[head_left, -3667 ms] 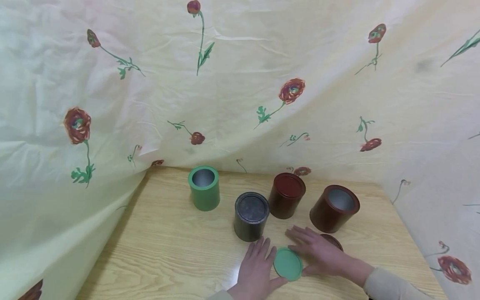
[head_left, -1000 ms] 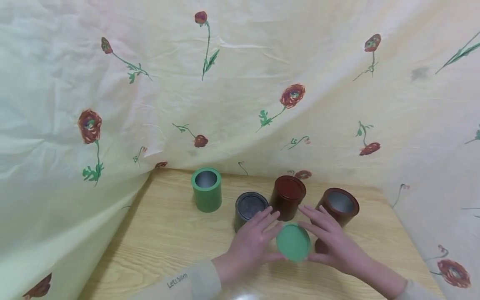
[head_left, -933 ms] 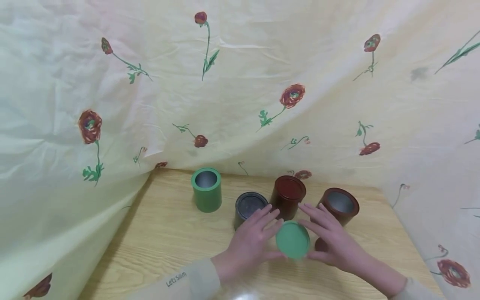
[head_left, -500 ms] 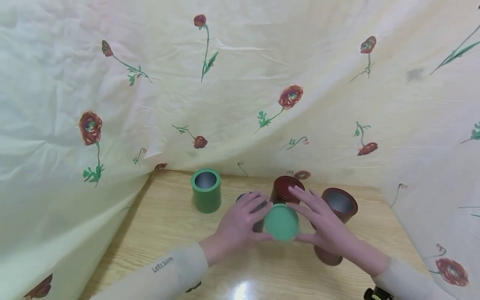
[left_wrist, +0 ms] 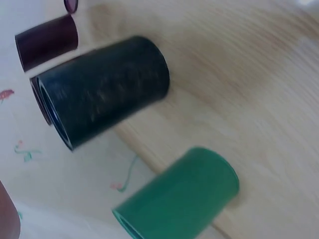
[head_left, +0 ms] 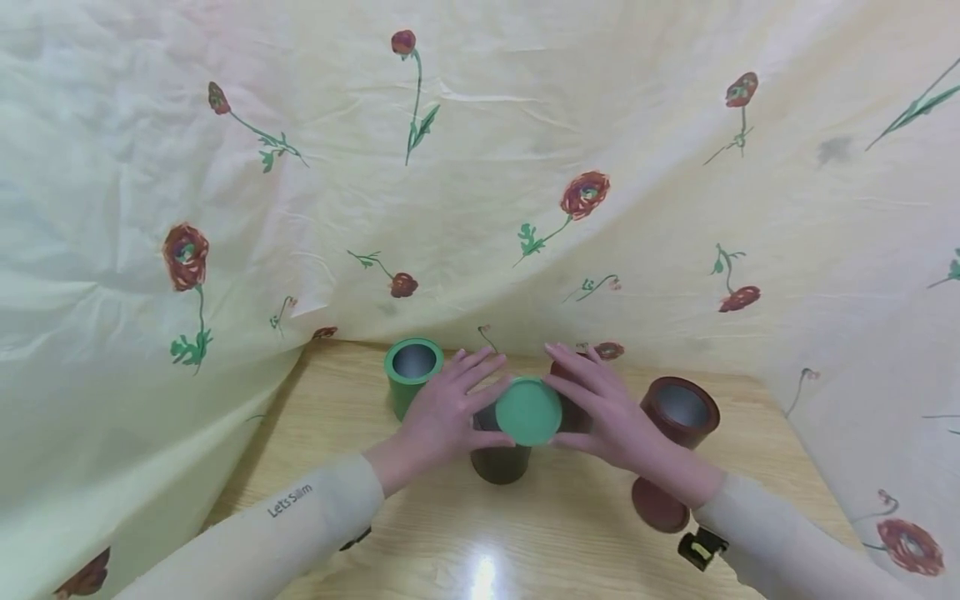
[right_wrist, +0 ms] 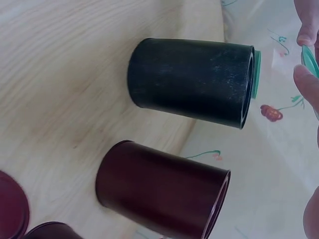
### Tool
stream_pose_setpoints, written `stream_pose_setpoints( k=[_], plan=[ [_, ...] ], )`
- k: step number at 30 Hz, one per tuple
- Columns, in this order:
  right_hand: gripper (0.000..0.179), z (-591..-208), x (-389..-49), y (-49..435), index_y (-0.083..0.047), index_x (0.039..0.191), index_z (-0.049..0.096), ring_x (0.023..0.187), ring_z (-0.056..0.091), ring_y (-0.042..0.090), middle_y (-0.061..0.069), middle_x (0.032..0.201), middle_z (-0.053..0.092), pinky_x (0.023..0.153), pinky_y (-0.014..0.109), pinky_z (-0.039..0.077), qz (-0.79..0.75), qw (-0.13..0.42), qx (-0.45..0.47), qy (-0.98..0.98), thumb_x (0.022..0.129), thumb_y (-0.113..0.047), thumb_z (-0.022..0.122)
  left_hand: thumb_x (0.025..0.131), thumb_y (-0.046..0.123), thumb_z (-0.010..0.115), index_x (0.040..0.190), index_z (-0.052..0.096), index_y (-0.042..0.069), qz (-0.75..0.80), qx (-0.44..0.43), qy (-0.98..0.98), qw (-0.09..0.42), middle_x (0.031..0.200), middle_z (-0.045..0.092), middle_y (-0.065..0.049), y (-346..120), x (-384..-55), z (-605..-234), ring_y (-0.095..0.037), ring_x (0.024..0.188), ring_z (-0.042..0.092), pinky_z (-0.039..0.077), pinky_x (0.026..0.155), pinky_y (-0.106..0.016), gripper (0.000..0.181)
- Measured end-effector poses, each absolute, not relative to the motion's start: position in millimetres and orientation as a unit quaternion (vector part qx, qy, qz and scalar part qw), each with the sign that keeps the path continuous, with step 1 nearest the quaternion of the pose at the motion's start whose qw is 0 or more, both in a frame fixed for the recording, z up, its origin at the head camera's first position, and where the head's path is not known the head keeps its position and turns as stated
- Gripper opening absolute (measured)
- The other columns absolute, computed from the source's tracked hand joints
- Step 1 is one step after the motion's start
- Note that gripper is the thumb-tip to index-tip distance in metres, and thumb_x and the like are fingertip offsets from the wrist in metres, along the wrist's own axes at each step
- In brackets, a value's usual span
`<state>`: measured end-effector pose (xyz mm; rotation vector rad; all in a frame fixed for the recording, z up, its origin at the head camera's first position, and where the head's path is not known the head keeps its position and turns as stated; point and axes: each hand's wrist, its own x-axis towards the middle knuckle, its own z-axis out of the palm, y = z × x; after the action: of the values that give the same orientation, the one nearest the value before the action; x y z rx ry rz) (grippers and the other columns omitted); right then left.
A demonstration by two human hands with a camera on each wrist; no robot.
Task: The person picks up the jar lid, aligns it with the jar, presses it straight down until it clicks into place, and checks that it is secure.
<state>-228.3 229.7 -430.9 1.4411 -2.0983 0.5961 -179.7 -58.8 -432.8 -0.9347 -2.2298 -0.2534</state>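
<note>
Between both hands, a round green lid [head_left: 529, 412] is held up over the table, overlapping the black can [head_left: 500, 467] in the head view. My left hand [head_left: 442, 412] grips its left edge with thumb and fingers. On the opposite edge, the thumb and fingers of my right hand [head_left: 603, 408] hold it too. The uncovered green can [head_left: 405, 392] stands just behind and left of my left hand. Behind the right hand is a dark red can [right_wrist: 162, 189], partly hidden in the head view. The right wrist view catches the lid edge-on at its border.
An open reddish-brown can [head_left: 678, 412] stands at the right. Near my right forearm, a dark red lid [head_left: 660, 504] lies on the wooden table [head_left: 450, 533]. A flowered cloth [head_left: 480, 167] hangs along the back and sides.
The green lid was on the table between the hands, then was lifted. Both hands have since carried it leftward and farther back, toward the green can. The cans have stayed put.
</note>
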Motion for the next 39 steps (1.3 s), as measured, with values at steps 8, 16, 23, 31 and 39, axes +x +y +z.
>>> stream_pose_setpoints(
  k=[8,16,23,31,39],
  plan=[
    [0.089,-423,-243,199,0.002,0.137,0.068,0.154,0.039,0.039,0.021,0.166,0.042,0.126,0.065,0.027,0.203,0.257,0.524,-0.786,0.061,-0.024,0.107,0.072,0.058,0.095,0.137,0.074,0.011,-0.095,-0.348,-0.868,0.342,0.153,0.062,-0.009,-87,-191,-425,-0.032,0.147,0.052,0.038,0.125,-0.051,0.083],
    [0.09,-416,-260,170,0.001,0.138,0.067,0.153,0.04,0.04,0.02,0.167,0.041,0.128,0.064,0.024,0.192,0.252,0.525,-0.79,0.063,-0.028,0.106,0.072,0.059,0.095,0.137,0.074,0.011,-0.077,-0.333,-0.875,0.343,0.153,0.062,-0.01,-113,-204,-419,-0.033,0.145,0.054,0.037,0.125,-0.051,0.083],
    [0.086,-412,-274,144,0.002,0.138,0.067,0.154,0.041,0.036,0.02,0.167,0.041,0.13,0.06,0.02,0.198,0.246,0.529,-0.787,0.067,-0.028,0.105,0.066,0.059,0.098,0.132,0.077,0.009,-0.068,-0.339,-0.864,0.365,0.151,0.063,-0.012,-139,-219,-419,-0.034,0.144,0.056,0.038,0.125,-0.051,0.086],
    [0.085,-405,-286,115,0.001,0.141,0.066,0.156,0.039,0.036,0.018,0.167,0.043,0.128,0.064,0.022,0.182,0.228,0.532,-0.795,0.071,-0.031,0.103,0.067,0.057,0.098,0.133,0.077,0.008,-0.06,-0.335,-0.87,0.356,0.152,0.062,-0.016,-165,-227,-416,-0.038,0.143,0.056,0.041,0.122,-0.056,0.084],
    [0.085,-402,-299,93,-0.003,0.145,0.065,0.159,0.034,0.036,0.015,0.169,0.041,0.132,0.06,0.016,0.15,0.193,0.517,-0.82,0.075,-0.037,0.1,0.069,0.057,0.097,0.133,0.076,0.007,-0.048,-0.314,-0.884,0.342,0.151,0.061,-0.018,-184,-234,-415,-0.039,0.145,0.053,0.039,0.124,-0.054,0.083]
  ],
)
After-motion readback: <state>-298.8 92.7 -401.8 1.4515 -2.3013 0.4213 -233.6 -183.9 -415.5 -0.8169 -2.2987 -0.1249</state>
